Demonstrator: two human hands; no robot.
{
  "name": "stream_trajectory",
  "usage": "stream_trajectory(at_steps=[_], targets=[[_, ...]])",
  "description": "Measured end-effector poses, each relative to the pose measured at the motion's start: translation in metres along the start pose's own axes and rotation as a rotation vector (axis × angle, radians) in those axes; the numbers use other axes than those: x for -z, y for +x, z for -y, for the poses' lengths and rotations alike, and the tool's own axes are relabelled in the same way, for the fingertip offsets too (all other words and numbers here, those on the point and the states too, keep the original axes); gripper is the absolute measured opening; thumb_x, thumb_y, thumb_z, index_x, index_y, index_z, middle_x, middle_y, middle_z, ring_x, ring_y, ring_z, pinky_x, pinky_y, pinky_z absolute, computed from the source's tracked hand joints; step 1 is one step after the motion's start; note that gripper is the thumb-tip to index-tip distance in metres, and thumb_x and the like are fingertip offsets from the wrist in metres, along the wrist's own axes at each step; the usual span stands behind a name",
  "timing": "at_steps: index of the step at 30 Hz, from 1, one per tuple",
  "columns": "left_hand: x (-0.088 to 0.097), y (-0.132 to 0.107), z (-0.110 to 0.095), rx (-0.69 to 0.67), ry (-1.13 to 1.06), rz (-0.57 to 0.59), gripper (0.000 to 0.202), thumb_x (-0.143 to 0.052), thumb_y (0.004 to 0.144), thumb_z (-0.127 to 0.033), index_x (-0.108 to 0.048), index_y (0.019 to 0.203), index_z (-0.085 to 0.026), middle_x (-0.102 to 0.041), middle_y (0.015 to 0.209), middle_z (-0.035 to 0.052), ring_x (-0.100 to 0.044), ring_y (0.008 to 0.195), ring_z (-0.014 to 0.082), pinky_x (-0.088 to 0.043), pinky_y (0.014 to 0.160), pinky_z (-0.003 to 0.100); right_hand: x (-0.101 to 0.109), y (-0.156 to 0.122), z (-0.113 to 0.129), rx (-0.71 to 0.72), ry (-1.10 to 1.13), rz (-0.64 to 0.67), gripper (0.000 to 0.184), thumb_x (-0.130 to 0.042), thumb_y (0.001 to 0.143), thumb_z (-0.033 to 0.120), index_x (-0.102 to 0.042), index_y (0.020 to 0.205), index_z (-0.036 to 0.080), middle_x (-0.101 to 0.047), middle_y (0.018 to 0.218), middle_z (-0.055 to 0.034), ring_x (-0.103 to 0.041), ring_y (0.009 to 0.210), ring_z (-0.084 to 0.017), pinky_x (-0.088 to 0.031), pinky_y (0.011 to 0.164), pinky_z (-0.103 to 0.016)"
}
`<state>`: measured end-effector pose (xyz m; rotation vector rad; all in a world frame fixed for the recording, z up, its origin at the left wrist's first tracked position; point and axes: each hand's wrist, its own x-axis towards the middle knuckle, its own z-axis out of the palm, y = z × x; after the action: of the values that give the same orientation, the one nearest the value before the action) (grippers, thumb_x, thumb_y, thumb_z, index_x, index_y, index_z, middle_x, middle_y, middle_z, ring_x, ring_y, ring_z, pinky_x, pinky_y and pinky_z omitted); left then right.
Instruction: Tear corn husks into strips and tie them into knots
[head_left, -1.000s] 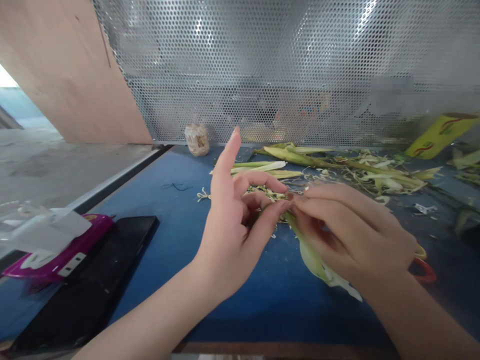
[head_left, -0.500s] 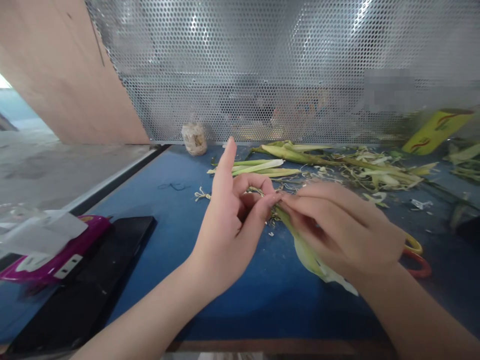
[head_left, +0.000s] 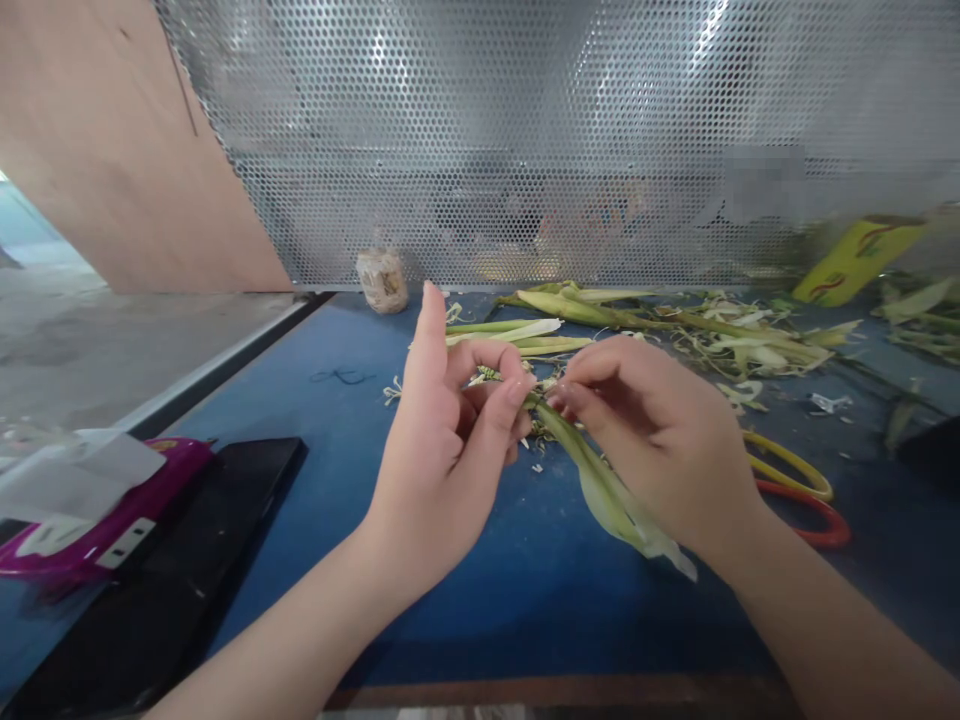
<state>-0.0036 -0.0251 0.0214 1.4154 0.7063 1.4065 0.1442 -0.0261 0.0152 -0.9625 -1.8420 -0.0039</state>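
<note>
My left hand is closed in a pinch, index finger and thumb on the narrow end of a green, husk-like leaf; another finger points up. From that pinch the leaf hangs down to the right, widening to a pale, ragged tip. Close beside it, my right hand has thumb and fingertips pressed together near the leaf's narrow end. Whatever lies between those fingertips is too small to make out. A small yellow-and-black patterned bit shows behind my left fingers, partly hidden.
Cut green stalks and a heap of leaf scraps lie at the back. Scissors-like yellow and red handles sit by my right wrist. A jar, yellow can, black phone and purple power strip surround the blue table.
My right fingertips have drawn slightly away from the left pinch, uncovering more of the leaf. More of the yellow and red handles now shows. The view has shifted a little.
</note>
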Motion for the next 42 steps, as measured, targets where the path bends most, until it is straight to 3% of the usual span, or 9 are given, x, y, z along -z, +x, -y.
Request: stream_trajectory(at_steps=[5,9,13,17,27,30,34,39,42], targets=[[0.0,-0.001,0.0,-0.005,-0.005,0.029,0.078,-0.054,0.08,-0.013,-0.007,0.138,-0.036,-0.05,0.076,-0.0045,-0.043,0.046,0.0047,-0.041,0.042,0.02,-0.004,0.001,0.0,-0.363,0.674,0.207,0.011,-0.044,0.086,0.018,-0.046,0.075,0.018,-0.059,0.09,-0.005,-0.06,0.059,-0.01,-0.051,0.047,-0.024],[0.002,0.0,0.0,-0.012,0.011,0.042,0.076,-0.053,0.08,-0.013,-0.01,0.138,-0.038,-0.052,0.078,-0.0041,-0.043,0.042,0.0037,-0.04,0.041,0.02,-0.005,0.001,-0.002,-0.524,0.894,0.296,0.013,-0.042,0.087,0.019,-0.041,0.074,0.019,-0.056,0.073,-0.0003,-0.048,0.042,-0.005,-0.04,0.034,-0.018],[0.003,0.001,0.001,0.01,0.036,0.053,0.074,-0.052,0.081,-0.014,-0.011,0.137,-0.038,-0.05,0.079,-0.0044,-0.042,0.038,0.0021,-0.039,0.038,0.02,-0.002,0.002,-0.005,-0.473,0.718,0.214,0.012,-0.045,0.086,0.021,-0.042,0.075,0.019,-0.046,0.06,0.0048,-0.037,0.037,-0.003,-0.032,0.033,-0.017],[0.003,0.003,0.001,0.027,0.052,0.063,0.072,-0.051,0.082,-0.015,-0.01,0.137,-0.038,-0.048,0.079,-0.0047,-0.041,0.036,0.001,-0.038,0.036,0.019,0.003,0.002,-0.008,-0.284,0.383,0.159,0.007,-0.048,0.085,0.022,-0.046,0.078,0.019,-0.053,0.07,0.0002,-0.042,0.041,-0.005,-0.031,0.033,-0.018],[0.004,0.005,0.0,0.077,0.086,0.076,0.065,-0.05,0.083,-0.019,-0.015,0.135,-0.036,-0.047,0.083,-0.0037,-0.043,0.033,0.0009,-0.034,0.028,0.018,0.006,0.002,-0.004,-0.098,0.123,0.101,0.01,-0.044,0.083,0.013,-0.043,0.076,0.019,-0.057,0.086,-0.0028,-0.05,0.055,-0.008,-0.044,0.05,-0.022],[0.007,0.006,0.001,-0.01,0.142,0.087,0.068,-0.051,0.082,-0.019,-0.013,0.137,-0.034,-0.049,0.083,-0.0029,-0.052,0.044,0.0048,-0.047,0.042,0.021,0.007,0.002,-0.004,-0.071,0.093,0.118,0.009,-0.046,0.081,0.011,-0.045,0.077,0.018,-0.059,0.087,-0.0024,-0.052,0.058,-0.008,-0.043,0.049,-0.02],[0.013,0.009,0.008,-0.179,0.288,0.095,0.066,-0.052,0.081,-0.016,-0.019,0.137,-0.027,-0.055,0.085,-0.0002,-0.059,0.08,0.0131,-0.049,0.083,0.033,0.007,0.002,-0.006,-0.023,0.02,0.179,0.012,-0.046,0.08,0.007,-0.046,0.075,0.018,-0.06,0.086,-0.0012,-0.052,0.061,-0.007,-0.041,0.051,-0.019],[0.02,0.013,0.012,-0.298,0.423,0.101,0.063,-0.05,0.082,-0.021,-0.021,0.137,-0.026,-0.062,0.099,0.0045,-0.057,0.1,0.018,-0.048,0.087,0.035,0.006,0.0,-0.008,0.022,-0.062,0.204,0.011,-0.046,0.08,0.007,-0.046,0.077,0.018,-0.058,0.088,-0.0025,-0.054,0.071,-0.01,-0.041,0.058,-0.021],[0.02,0.012,0.009,-0.289,0.532,0.11,0.076,-0.063,0.074,-0.026,-0.021,0.138,-0.026,-0.065,0.1,0.0043,-0.057,0.103,0.0211,-0.046,0.091,0.038,0.007,0.0,-0.009,0.03,-0.079,0.2,0.01,-0.046,0.081,0.008,-0.047,0.078,0.017,-0.058,0.088,-0.0032,-0.054,0.075,-0.011,-0.041,0.06,-0.021]])
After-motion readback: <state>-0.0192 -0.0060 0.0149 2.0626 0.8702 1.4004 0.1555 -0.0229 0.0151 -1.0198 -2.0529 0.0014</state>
